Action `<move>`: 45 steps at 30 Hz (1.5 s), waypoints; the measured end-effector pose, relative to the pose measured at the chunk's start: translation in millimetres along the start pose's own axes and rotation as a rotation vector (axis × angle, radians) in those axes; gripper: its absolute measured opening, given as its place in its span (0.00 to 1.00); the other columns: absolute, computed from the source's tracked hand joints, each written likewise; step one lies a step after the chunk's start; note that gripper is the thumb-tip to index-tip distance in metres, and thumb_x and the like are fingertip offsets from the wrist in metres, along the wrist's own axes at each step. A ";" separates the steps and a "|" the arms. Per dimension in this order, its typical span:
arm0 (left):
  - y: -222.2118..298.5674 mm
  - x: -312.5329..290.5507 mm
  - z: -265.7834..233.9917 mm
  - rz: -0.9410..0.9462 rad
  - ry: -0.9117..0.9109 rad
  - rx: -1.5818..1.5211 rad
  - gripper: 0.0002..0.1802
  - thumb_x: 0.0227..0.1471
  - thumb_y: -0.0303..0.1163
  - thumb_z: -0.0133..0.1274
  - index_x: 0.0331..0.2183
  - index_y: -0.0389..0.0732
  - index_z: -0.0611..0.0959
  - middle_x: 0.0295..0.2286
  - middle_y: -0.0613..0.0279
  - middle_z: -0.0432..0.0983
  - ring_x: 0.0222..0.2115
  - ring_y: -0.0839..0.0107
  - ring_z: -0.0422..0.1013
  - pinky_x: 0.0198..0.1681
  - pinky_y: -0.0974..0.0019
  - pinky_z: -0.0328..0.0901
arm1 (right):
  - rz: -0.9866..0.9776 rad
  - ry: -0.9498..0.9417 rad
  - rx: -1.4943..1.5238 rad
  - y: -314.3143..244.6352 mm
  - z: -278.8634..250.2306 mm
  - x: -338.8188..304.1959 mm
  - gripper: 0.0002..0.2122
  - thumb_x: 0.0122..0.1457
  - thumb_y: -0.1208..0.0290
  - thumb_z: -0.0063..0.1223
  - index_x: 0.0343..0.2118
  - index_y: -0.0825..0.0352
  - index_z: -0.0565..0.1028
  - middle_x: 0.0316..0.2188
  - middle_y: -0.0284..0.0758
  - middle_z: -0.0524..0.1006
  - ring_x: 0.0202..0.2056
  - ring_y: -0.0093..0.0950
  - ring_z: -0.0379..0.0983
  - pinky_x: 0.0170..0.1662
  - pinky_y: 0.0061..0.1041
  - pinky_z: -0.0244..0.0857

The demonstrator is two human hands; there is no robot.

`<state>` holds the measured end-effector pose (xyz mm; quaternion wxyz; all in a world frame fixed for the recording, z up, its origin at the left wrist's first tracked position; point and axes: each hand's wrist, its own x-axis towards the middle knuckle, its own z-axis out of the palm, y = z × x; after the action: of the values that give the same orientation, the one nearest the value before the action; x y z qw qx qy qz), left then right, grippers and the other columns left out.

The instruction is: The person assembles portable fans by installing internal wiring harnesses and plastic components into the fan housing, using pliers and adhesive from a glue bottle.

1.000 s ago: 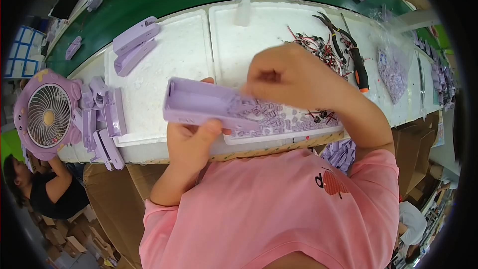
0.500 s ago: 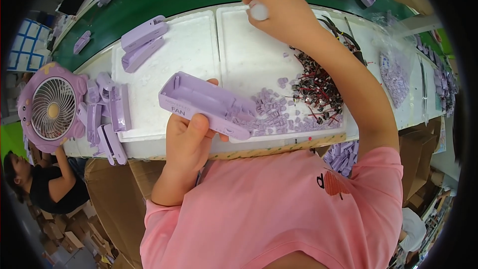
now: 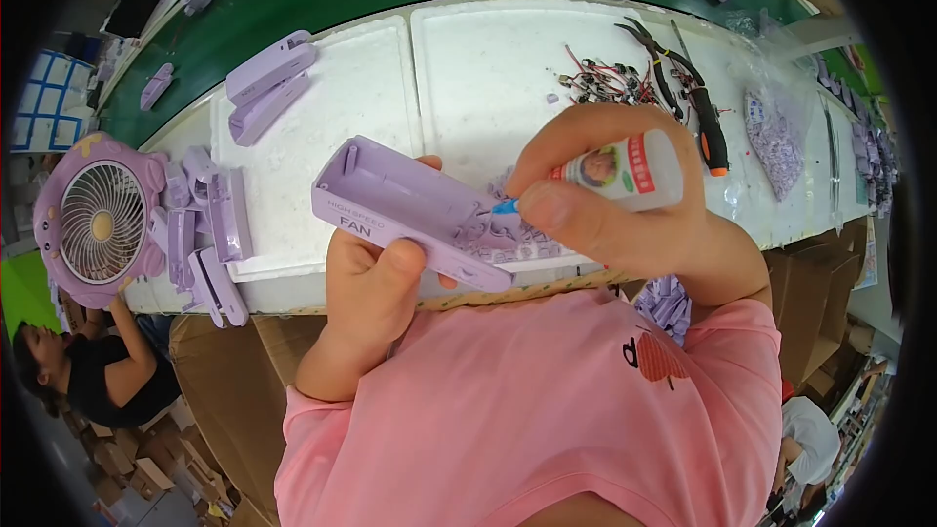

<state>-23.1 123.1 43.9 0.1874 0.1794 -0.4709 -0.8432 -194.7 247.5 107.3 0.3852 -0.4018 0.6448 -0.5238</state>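
My left hand [image 3: 376, 278] grips a long purple plastic fan housing [image 3: 390, 210], its hollow side facing up and its printed side toward me. In my right hand [image 3: 615, 205] is a small white glue bottle [image 3: 634, 171] with a red and green label, tipped over so that its blue nozzle points down and left. The nozzle tip is at the right part of the housing's hollow; whether it touches the plastic I cannot tell. Small purple plastic pieces [image 3: 532, 252] lie on the white board just beyond the housing, partly hidden by my right hand.
Wired small parts [image 3: 605, 83], pliers [image 3: 664, 59] and a screwdriver [image 3: 712, 132] lie at the right. More purple housings [image 3: 273, 73] sit at the left, near a round purple fan [image 3: 102, 220]. A bag of small pieces [image 3: 774, 141] is at the far right. A co-worker [image 3: 107, 371] is at the left.
My right hand has come from the back of the board down to the housing, bringing the glue bottle with its nozzle over the hollow. The left hand has hardly moved.
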 end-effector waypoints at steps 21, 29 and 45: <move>-12.5 -0.1 -17.0 -0.037 0.033 0.010 0.34 0.45 0.36 0.60 0.50 0.35 0.65 0.39 0.59 0.71 0.33 0.73 0.70 0.31 0.70 0.65 | -0.434 0.263 -0.850 64.0 -46.6 97.9 0.09 0.52 0.73 0.53 0.38 0.63 0.74 0.33 0.37 0.75 0.33 0.34 0.72 0.37 0.27 0.65; -10.4 2.6 -10.8 -0.121 -0.057 -0.055 0.37 0.41 0.31 0.62 0.50 0.38 0.62 0.42 0.52 0.70 0.32 0.66 0.73 0.25 0.69 0.66 | -0.413 0.251 -1.138 100.5 -56.1 105.0 0.10 0.50 0.74 0.49 0.38 0.64 0.73 0.30 0.38 0.72 0.35 0.40 0.70 0.40 0.33 0.64; -22.0 8.3 -18.2 -0.071 -0.216 -0.217 0.24 0.53 0.40 0.50 0.49 0.44 0.63 0.49 0.50 0.61 0.49 0.54 0.64 0.40 0.65 0.67 | -0.285 -0.284 -1.226 84.0 -24.8 2.6 0.06 0.44 0.72 0.55 0.24 0.67 0.72 0.25 0.37 0.71 0.32 0.38 0.69 0.36 0.35 0.63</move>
<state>-24.8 116.6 15.0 0.1239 0.0831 -0.3876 -0.9097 -228.1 264.9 28.2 0.0941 -0.6963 0.7100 -0.0481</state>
